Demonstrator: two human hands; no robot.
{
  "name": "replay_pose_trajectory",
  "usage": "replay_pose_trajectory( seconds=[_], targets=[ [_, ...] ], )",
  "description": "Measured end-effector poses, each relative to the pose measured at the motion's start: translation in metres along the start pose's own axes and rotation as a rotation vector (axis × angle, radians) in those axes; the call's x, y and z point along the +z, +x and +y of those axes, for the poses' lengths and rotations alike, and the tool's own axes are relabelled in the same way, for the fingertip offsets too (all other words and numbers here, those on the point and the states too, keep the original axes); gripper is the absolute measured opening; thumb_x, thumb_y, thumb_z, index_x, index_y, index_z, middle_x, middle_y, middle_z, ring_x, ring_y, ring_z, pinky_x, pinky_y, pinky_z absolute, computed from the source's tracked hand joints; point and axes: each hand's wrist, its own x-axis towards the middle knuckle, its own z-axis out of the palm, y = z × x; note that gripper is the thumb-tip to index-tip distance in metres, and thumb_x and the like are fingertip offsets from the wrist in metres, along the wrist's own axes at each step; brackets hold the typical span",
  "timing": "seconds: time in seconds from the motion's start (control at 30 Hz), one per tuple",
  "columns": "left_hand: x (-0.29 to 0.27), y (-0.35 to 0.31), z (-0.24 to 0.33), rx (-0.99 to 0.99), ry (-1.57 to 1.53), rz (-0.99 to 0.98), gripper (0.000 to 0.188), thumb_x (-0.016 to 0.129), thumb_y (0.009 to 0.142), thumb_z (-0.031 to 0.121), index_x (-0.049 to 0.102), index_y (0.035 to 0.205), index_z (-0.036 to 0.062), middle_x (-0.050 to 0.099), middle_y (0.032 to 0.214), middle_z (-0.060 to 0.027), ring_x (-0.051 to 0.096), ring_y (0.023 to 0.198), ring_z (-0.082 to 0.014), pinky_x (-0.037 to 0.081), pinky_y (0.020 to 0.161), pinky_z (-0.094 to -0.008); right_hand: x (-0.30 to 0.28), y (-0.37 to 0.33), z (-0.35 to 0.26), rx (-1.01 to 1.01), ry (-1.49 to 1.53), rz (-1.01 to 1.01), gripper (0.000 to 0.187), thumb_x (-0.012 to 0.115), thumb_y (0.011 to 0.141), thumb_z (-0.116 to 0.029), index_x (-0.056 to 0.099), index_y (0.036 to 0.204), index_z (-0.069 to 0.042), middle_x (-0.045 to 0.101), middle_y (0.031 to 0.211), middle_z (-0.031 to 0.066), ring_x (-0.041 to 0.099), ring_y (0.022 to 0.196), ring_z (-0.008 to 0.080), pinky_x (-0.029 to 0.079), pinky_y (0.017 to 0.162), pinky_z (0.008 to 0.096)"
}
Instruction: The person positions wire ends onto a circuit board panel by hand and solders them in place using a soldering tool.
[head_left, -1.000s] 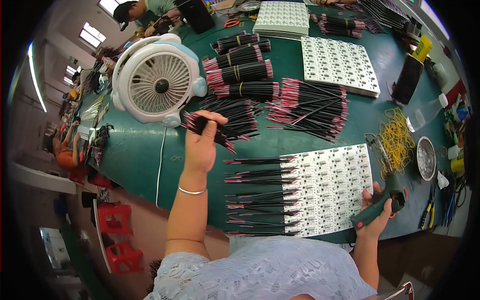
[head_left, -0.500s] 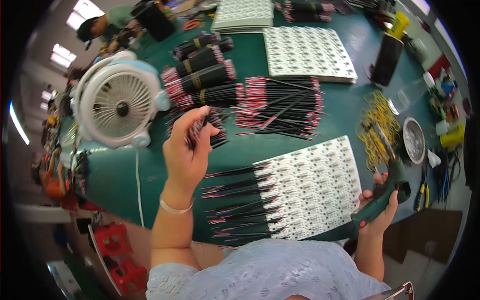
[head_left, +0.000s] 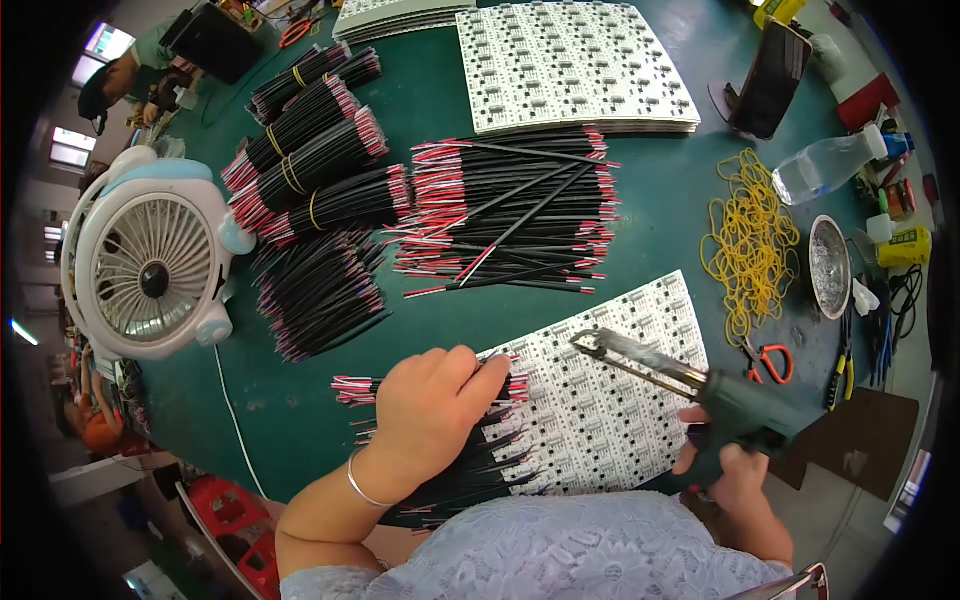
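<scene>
My left hand (head_left: 432, 412) is closed around a small bunch of black wires (head_left: 353, 390) with red and white ends, at the left edge of a white circuit board panel (head_left: 625, 375). Beneath and below that hand, more black wires (head_left: 455, 482) lie with their tips over the panel's left side. My right hand (head_left: 735, 475) grips a dark green soldering gun (head_left: 757, 412) by its handle. Its metal tip points left and hovers above the panel's upper middle, apart from the left hand.
Beyond the panel lie loose black wires (head_left: 520, 205), banded wire bundles (head_left: 315, 160) and a stack of white panels (head_left: 580, 70). A white fan (head_left: 150, 265) stands left. Yellow cord (head_left: 750, 240), a metal bowl (head_left: 829, 265), orange-handled cutters (head_left: 772, 365) and a bottle (head_left: 825, 168) sit right.
My left hand has come down from the wire piles to the panel's left edge with wires in it. My right hand has turned the soldering gun so its tip reaches over the panel.
</scene>
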Motion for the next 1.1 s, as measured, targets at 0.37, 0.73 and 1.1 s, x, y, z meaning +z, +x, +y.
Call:
replay_pose_trajectory(
  seconds=[0.37,0.73,1.1],
  targets=[
    [0.000,0.002,0.005,0.082,0.033,-0.058,0.027,0.064,0.071,0.010,0.067,0.098,0.0082,0.050,0.076,-0.0017,0.054,0.062,-0.0167,0.043,0.052,-0.0303,0.019,0.021,-0.003,-0.519,-0.572,-0.186,0.057,0.060,0.087,-0.046,0.055,0.114,0.004,0.064,0.071,0.0059,0.064,0.065,0.0144,0.047,0.058,0.0264],
    [-0.005,0.005,0.010,0.086,0.090,-0.115,0.032,0.062,0.073,0.011,0.067,0.104,0.0090,0.041,0.071,-0.0022,0.050,0.057,-0.0149,0.042,0.048,-0.0288,0.010,0.009,0.014,-0.540,-0.948,-0.301,0.038,0.057,0.092,-0.028,0.053,0.116,0.001,0.064,0.083,0.0042,0.063,0.066,0.0117,0.047,0.075,0.0303],
    [-0.004,0.008,0.011,0.096,0.109,-0.117,0.029,0.064,0.073,0.010,0.067,0.101,0.0068,0.039,0.072,-0.0038,0.050,0.054,-0.0143,0.040,0.045,-0.0281,0.018,0.015,0.005,-0.583,-1.011,-0.332,0.025,0.058,0.089,-0.020,0.059,0.106,-0.001,0.063,0.085,0.0052,0.062,0.073,0.0181,0.047,0.075,0.0347]
  ],
)
